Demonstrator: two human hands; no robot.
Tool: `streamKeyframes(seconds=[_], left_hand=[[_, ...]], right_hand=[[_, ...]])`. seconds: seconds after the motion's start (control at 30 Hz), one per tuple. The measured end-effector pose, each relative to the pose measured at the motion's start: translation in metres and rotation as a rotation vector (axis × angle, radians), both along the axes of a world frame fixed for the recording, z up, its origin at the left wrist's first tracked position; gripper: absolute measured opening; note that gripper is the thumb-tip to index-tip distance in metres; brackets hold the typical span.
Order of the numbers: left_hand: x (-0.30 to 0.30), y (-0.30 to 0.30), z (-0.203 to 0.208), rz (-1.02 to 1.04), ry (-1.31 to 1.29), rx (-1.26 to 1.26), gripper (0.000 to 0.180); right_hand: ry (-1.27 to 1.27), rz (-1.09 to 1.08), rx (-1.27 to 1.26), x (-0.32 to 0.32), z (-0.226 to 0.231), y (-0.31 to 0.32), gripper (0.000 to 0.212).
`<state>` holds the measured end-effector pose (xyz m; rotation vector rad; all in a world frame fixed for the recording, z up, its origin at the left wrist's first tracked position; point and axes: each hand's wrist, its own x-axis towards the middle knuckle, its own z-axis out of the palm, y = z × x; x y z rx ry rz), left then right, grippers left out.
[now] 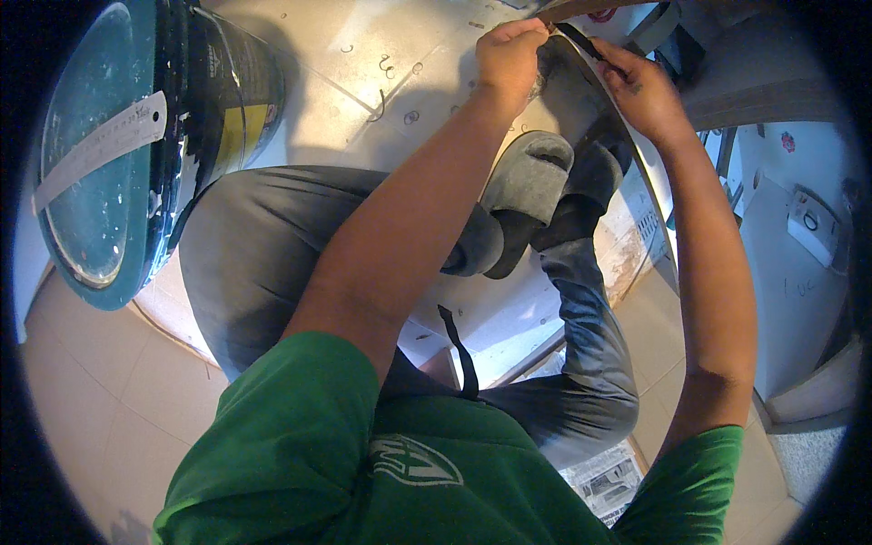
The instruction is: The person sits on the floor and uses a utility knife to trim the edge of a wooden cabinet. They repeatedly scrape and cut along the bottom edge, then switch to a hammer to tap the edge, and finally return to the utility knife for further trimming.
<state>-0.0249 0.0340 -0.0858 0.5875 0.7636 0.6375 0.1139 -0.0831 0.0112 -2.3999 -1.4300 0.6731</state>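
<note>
At the top, my left hand (510,62) is closed in a pinch against a brown edge strip (577,9); its fingertips are partly hidden. My right hand (643,93) is closed round a slim black tool (578,41), its far end pointing left toward my left fingers. Whether it is a knife or a scraper cannot be made out. A thin, curved board edge (647,173) runs down from between the hands, past the inside of my right forearm.
A dark bucket (238,91) with a teal lid (82,213) stands at the left, a pale ruler (100,150) on it. Curled shavings (386,64) litter the pale floor. My feet wear grey slippers (531,177). Newspaper (604,481) lies at the lower right; a white panel (772,209) stands farther right.
</note>
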Motion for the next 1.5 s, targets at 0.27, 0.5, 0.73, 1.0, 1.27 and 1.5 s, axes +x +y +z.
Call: streamKeyframes(seconds=[0.27, 0.5, 0.73, 1.0, 1.27, 1.5], left_hand=[[0.004, -0.002, 0.001, 0.014, -0.049, 0.015, 0.020], [0.002, 0.000, 0.000, 0.033, -0.023, -0.015, 0.019], [0.001, -0.001, 0.002, 0.028, -0.022, -0.017, 0.020], [0.001, 0.002, -0.001, 0.000, -0.004, 0.003, 0.019], [0.002, 0.003, -0.007, -0.049, 0.004, 0.030, 0.021], [0.001, 0.002, -0.002, -0.017, 0.007, 0.019, 0.023]], right_hand=[[0.108, -0.060, 0.138, 0.003, -0.013, -0.011, 0.042], [-0.300, -0.138, -0.258, -0.057, 0.023, 0.018, 0.041], [-0.188, 0.001, -0.101, -0.017, 0.007, 0.002, 0.043], [-0.160, -0.003, -0.093, -0.015, 0.005, 0.000, 0.048], [-0.130, 0.011, -0.088, -0.021, 0.011, 0.006, 0.044], [-0.374, 0.068, -0.184, -0.036, 0.019, 0.012, 0.048]])
